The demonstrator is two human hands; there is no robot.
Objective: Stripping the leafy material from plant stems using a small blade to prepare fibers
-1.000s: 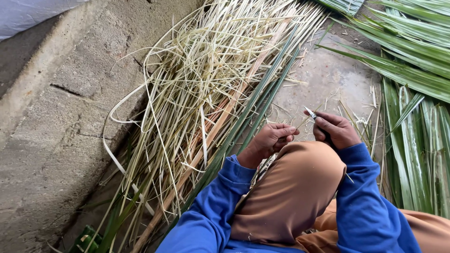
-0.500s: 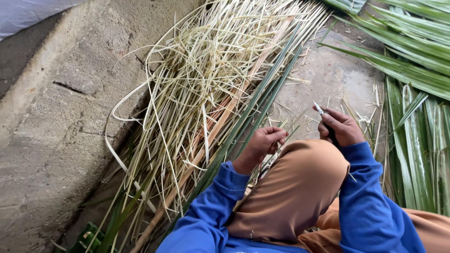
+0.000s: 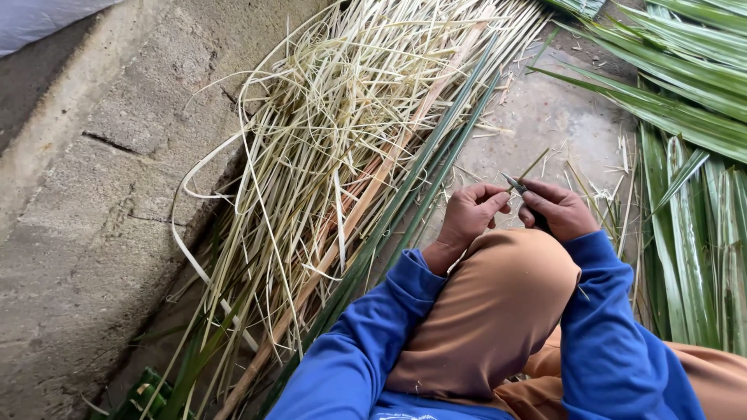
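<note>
Concrete floor (image 3: 545, 117) runs up to a rough block wall (image 3: 93, 179), and over the bent knee in tan cloth (image 3: 498, 303) the two hands have drawn together since a second ago — the left hand (image 3: 467, 218) curled narrow around a thin leaf strip (image 3: 533, 165), the right hand (image 3: 556, 210) gripping a small knife (image 3: 515, 184) whose tip now meets that strip. Left of the knee lies the heap of pale stripped ribs (image 3: 342, 132), edged by dark green midribs (image 3: 436, 163). Right of the knee lie fresh green palm leaves (image 3: 692, 225) — only the bare patch beyond the knee stays open for movement.
</note>
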